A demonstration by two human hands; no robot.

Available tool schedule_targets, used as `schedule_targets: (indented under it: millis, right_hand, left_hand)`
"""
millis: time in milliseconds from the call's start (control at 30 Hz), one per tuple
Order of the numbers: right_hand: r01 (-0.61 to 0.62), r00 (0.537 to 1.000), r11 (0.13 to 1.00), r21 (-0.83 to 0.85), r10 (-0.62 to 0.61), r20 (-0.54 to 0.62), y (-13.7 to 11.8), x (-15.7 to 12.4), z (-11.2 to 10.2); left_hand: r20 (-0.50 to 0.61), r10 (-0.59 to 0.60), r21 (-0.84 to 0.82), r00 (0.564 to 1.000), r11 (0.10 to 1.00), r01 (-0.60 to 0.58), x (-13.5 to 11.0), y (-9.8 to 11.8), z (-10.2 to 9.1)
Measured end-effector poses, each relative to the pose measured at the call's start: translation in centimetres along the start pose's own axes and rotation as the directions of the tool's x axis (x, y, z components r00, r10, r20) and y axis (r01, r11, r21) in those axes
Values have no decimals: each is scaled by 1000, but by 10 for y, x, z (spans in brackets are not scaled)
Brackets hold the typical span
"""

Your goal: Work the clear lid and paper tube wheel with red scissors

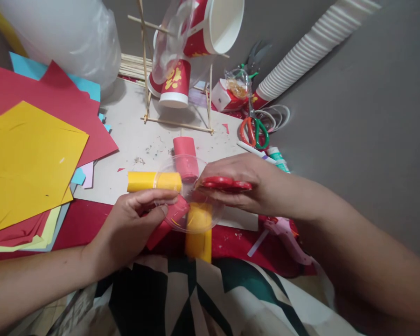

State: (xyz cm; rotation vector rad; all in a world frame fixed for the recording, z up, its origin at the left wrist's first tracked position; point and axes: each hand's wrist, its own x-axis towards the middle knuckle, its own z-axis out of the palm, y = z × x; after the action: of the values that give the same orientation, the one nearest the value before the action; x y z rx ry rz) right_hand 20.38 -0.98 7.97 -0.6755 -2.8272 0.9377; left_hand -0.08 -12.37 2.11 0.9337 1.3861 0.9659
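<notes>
My left hand (140,214) pinches a red paper tube (178,208) at the left edge of a clear round plastic lid (203,227). In my right hand (238,182), over the lid's right side, are red-handled scissors (224,183); their blades are hard to make out. Other paper tubes stick out around the lid: a yellow tube (140,181) to the left, a red tube (185,154) at the far side, and a yellow tube (199,240) on the near side, above my lap.
Coloured paper sheets (28,163) are piled at left. Behind stands a stick frame (178,123) with red paper cups (177,81). At right lie orange-and-green-handled scissors (254,131), a pink glue gun (289,240) and a leaning stack of paper cups (315,46).
</notes>
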Motion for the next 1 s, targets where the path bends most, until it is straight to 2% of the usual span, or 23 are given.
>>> schedule_targets:
  millis: [67, 133, 233, 300, 333, 433, 667, 733, 867, 933, 1000]
  right_hand:
    - [-26, 996, 999, -42, 22, -84, -5, -1, 8]
    - [-110, 968, 992, -64, 93, -233, -10, -4, 20]
    - [-267, 855, 964, 9, 241, -460, -15, -10, 38]
    - [-316, 780, 940, 126, 333, -531, -16, -11, 46]
    - [-321, 757, 931, 173, 363, -544, -16, -12, 48]
    - [-304, 751, 932, 197, 362, -553, -15, -13, 49]
    - [-249, 760, 968, 23, 210, -615, -19, -22, 46]
    - [-195, 760, 981, 3, 153, -632, -22, -25, 43]
    - [-115, 689, 992, -45, 47, -723, -28, -28, 33]
    - [-126, 669, 992, -28, 64, -740, -29, -28, 30]
    - [-146, 694, 988, 42, 132, -708, -28, -28, 30]
  left_hand:
    - [2, 6, 1, 1000, 1000, -6, 0, 0, 0]
    - [-6, 24, 14, 1000, 1000, -24, 0, -2, 0]
    - [-6, 39, 35, 999, 999, -39, 1, -4, -1]
    - [1, 38, 38, 999, 999, -38, 1, -4, -2]
    - [6, 35, 36, 999, 999, -35, 0, -4, -2]
    - [11, 24, 21, 1000, 999, -24, -1, -3, -3]
    - [28, -8, -92, 1000, 996, 10, -4, 0, -2]
    - [45, -19, -143, 999, 989, 25, -5, 0, -3]
    - [47, -4, -185, 999, 983, 12, -4, 1, -3]
    - [40, 10, -167, 999, 986, -4, -1, 0, -2]
    - [35, 28, -142, 999, 990, -22, 1, -2, 0]
